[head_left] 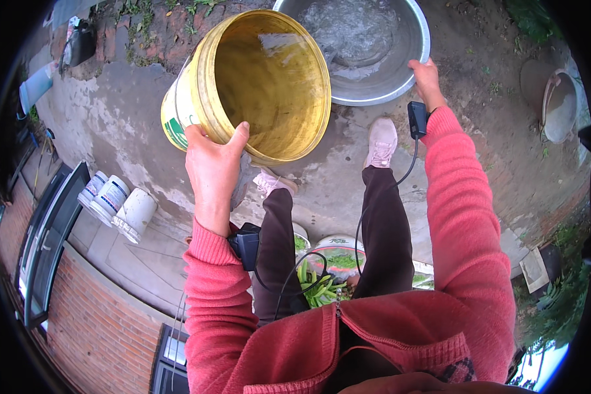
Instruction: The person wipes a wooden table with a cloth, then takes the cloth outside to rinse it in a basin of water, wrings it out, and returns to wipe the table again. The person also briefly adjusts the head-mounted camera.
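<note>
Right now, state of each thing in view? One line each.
yellow bucket: tilted toward the basin, empty inside, wet walls.
left hand: gripping the bucket's rim.
metal basin: upright on the ground, holding water.
right hand: holding the basin's rim.
white tubs: three, lying on their sides by the wall.
green pods: loose heap beside the person's legs.

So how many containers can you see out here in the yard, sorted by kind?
Yellow plastic bucket, tilted, gripped at its rim by the left hand: 1
Metal basin, with water in it, held at its rim by the right hand: 1
White tubs lying by the wall: 3
Total: 5
</note>
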